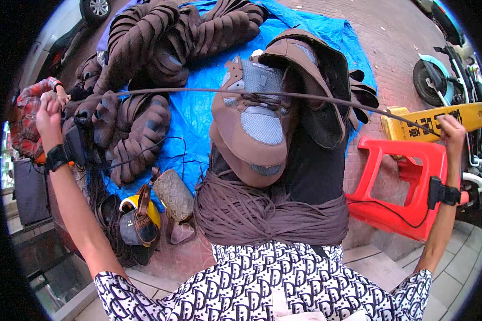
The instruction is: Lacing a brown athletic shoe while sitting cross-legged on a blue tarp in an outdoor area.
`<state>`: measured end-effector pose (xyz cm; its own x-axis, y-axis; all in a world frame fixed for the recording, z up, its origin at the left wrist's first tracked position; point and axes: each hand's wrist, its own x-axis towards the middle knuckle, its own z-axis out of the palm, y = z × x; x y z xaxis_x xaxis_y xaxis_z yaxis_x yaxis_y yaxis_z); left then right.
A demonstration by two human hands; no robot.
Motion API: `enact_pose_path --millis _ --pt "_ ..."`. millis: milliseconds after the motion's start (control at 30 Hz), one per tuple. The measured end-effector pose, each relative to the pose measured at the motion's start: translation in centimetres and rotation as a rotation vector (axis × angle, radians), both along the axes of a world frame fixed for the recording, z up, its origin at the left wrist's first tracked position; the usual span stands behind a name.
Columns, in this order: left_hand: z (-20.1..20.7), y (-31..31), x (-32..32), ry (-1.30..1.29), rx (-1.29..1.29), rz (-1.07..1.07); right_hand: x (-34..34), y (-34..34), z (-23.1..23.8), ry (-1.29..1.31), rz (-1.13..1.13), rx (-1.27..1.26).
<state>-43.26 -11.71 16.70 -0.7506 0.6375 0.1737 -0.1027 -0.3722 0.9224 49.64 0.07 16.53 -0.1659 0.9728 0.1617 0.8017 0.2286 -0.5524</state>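
A long brown shoelace (326, 97) runs nearly straight across my front, crossing the eyelet area of a brown and light-blue shoe upper (261, 128) on my lap. At the far left, my left hand (49, 109) is raised and closed round one end of the lace. Far out on the right, my right hand (452, 128) is closed round the other end. More brown uppers (324, 120) lie stacked beside and under the first one. A thick bundle of brown laces (273, 216) lies across my lap.
Long rows of nested brown uppers (139, 43) lie on a blue tarp (198, 117). A red plastic stool (393, 208) and a yellow block (439, 122) stand at right, near bicycles (434, 80). Bags (174, 195) sit at lower left. Another person's plaid sleeve (29, 128) shows beyond my left hand.
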Motion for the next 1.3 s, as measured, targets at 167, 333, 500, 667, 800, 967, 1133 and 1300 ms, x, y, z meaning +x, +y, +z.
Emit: enact_pose_path --millis 167,333,500,667,800,967,1133,1300 --pt "-8.8 -5.0 -7.0 -0.042 -0.214 0.261 -0.2 -1.7 -6.5 -0.141 -0.116 0.002" --pt "-11.1 -7.0 -4.0 -0.116 -0.359 0.439 -2.8 -2.1 -6.6 -0.073 -0.02 0.058" --pt "-3.8 0.0 10.2 0.402 -0.356 0.002 -11.3 -4.7 0.8 0.421 -0.02 0.001" --pt "-3.8 4.1 27.8 0.749 -0.405 -0.395 -26.9 -6.7 -0.5 0.37 0.825 0.126" --pt "-5.4 3.5 35.9 0.948 -0.287 -0.582 -34.8 -9.0 -5.9 0.872 0.604 -0.822" --pt "-6.9 3.9 39.0 1.45 -0.023 -0.512 -34.2 -6.7 -8.2 0.611 0.558 0.052" --pt "-8.4 2.4 39.3 1.689 0.003 -0.532 -30.0 -4.0 -8.8 0.801 0.111 -0.17" --pt "-10.2 1.2 40.1 1.689 0.019 -0.514 -27.1 -2.7 -8.8 1.087 0.138 -0.291"
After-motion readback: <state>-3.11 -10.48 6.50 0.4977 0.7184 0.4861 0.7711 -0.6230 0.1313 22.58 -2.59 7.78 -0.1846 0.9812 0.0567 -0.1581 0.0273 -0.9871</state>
